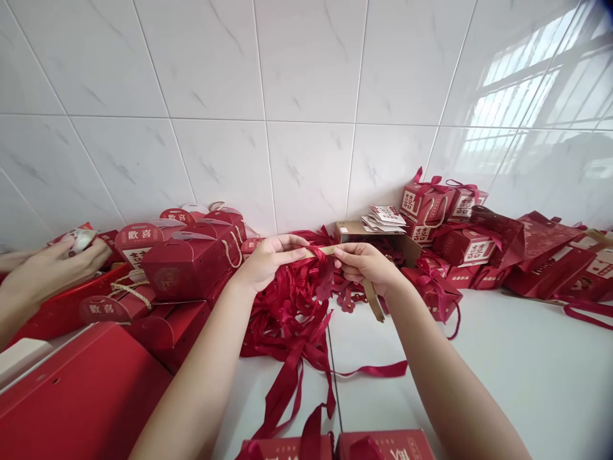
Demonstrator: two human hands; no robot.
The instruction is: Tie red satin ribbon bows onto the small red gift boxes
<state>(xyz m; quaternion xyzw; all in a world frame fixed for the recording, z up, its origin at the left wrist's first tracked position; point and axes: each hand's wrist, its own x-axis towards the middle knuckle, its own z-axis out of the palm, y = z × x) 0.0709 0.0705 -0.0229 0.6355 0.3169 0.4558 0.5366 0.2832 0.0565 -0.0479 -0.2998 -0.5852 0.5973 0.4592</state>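
Observation:
Over a heap of red ribbons (292, 319), both my hands stretch a narrow beige strip (327, 250) level between them. My left hand (275, 257) pinches one side of it, thumb against fingers, with red ribbon draped over the strip beside the fingertips. My right hand (368, 263) pinches the other side between thumb and forefinger. The strip's loose tail hangs below my right palm. Dark red flower-shaped tags (345, 299) dangle under the hands. Close to me, two red gift boxes (385, 445) with ribbons stand at the bottom edge, only partly in view.
Red gift boxes with rope handles (184, 268) pile up on the left, near a large red box (86, 396). Another person's hands (62, 265) hold a small wrapped item above a red basin (57, 313). Rightward stand a cardboard box (409, 246), stacked gift boxes (467, 246) and red bags (550, 255).

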